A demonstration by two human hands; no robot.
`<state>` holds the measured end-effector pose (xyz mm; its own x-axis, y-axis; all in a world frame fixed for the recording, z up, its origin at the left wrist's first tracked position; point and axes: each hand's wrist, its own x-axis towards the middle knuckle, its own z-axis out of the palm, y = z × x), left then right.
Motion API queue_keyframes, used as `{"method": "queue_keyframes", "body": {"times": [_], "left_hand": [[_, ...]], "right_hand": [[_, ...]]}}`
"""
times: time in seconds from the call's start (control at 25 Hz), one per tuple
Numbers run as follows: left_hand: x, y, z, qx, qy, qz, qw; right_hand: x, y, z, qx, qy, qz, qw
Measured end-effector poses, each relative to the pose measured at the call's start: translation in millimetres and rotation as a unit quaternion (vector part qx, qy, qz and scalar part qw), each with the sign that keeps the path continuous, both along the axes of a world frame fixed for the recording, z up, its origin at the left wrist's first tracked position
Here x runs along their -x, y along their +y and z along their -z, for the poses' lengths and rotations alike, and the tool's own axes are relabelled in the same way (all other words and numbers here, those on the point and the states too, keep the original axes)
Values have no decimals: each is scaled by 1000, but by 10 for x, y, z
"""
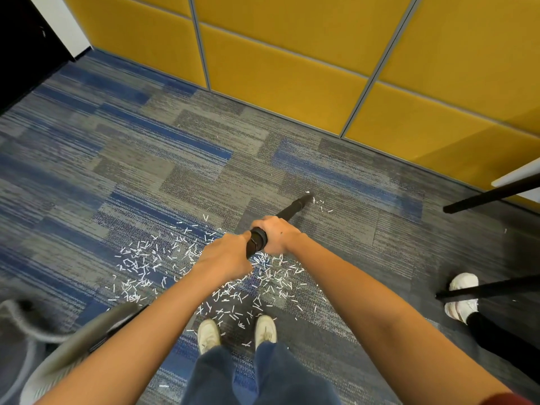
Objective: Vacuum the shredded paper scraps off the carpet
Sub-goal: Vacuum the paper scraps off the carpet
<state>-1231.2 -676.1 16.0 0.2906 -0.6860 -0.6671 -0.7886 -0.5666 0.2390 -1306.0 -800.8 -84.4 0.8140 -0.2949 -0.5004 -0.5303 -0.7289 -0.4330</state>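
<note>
I have the right hand (279, 233) wrapped round the black plastic vacuum wand (292, 210), just ahead of its thick collar. The left hand (225, 255) clamps the same tube right behind it, so the two fists nearly touch. From that grip the wand's long axis runs forward and to the right, down to its narrow tip (305, 197) on the grey-and-blue striped carpet (146, 171). Only a few white shredded paper scraps (321, 203) lie just beside the tip. The thick scatter of white paper strips (140, 267) lies behind it, beneath both hands, out to the left and back towards my white shoes (208, 334). I judge the next stroke should pull back and leftward, the left hand's side. Ahead stands the yellow padded wall panel (292, 83). To the right, black table legs (491, 197) and a bystander's white shoe (463, 296) narrow the room, and a grey hose (87, 331) trails at rear left.
</note>
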Motion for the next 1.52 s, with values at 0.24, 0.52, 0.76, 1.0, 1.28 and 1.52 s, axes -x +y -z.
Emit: {"method": "queue_keyframes", "body": {"times": [0.24, 0.52, 0.76, 1.0, 1.28, 1.52], "left_hand": [[43, -199, 36, 4, 5, -18, 1000], [21, -263, 59, -3, 2, -26, 1000], [71, -340, 14, -12, 2, -16, 1000], [299, -414, -21, -20, -2, 39, 999], [411, -315, -79, -25, -1, 72, 997], [292, -163, -108, -23, -13, 45, 999]], "right_hand": [[13, -178, 1, -10, 8, 2, 1000], [-35, -262, 65, -15, -1, 8, 1000], [40, -315, 24, -15, -6, 16, 1000], [394, -308, 15, -10, 12, 49, 999], [599, -167, -52, -12, 7, 65, 998], [420, -49, -74, -24, -11, 50, 998]]}}
